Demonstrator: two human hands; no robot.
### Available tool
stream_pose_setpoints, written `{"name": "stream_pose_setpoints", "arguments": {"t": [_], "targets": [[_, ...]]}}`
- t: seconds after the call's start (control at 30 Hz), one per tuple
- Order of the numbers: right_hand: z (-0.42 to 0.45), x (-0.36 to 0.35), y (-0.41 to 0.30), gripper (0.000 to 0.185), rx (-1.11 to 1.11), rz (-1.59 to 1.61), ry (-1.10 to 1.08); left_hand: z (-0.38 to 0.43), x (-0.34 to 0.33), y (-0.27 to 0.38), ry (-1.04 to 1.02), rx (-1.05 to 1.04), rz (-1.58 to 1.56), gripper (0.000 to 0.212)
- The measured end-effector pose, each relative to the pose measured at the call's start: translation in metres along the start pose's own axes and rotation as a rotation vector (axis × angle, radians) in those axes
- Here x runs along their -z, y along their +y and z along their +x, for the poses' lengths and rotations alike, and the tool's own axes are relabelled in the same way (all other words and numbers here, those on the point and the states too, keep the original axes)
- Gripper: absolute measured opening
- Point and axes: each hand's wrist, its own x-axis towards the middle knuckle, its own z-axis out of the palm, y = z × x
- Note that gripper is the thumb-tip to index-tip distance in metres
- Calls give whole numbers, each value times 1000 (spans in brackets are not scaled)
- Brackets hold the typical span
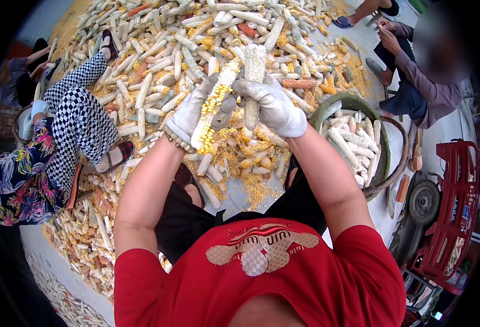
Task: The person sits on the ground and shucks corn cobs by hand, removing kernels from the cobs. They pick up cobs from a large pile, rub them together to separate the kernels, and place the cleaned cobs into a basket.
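My left hand [199,107], in a pale work glove with a soiled thumb, grips a corn cob [215,107] that still carries rows of yellow kernels along part of its length. A bare, pale corn cob [255,65] stands nearly upright in my right hand [273,100], also gloved. The two cobs are held side by side, close together at chest height. Below them lies a heap of cobs [252,151], some bare and some with kernels. Loose yellow kernels [260,190] are scattered on the pale ground between my feet.
A round green basket [348,98] with a curved handle [403,151] holds bare cobs to my right. A large cob pile [154,53] spreads ahead. One person [80,122] sits at left, another [424,77] at right. A red cart [457,208] stands far right.
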Motion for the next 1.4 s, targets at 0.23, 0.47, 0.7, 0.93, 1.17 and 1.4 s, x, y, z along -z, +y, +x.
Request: {"name": "stream_pose_setpoints", "arguments": {"t": [0.23,0.47,0.7,0.93,1.17,1.4], "targets": [[-3,12,-3,29,-241,170,110,1,11,-12,54,-465,929,54],[-8,11,-4,18,-241,349,-12,-5,2,-13,31,-34,153,48],[-7,36,23,25,52,-326,-210,5,15,-18,-216,-332,772,57],[-10,12,12,22,-273,302,-35,4,5,-19,223,-569,1110,55],[-10,20,15,20,101,-507,-86,-4,-31,-11,481,-222,2070,55],[-3,15,11,18,-321,315,86,1,-13,0,328,-239,1501,58]]}}
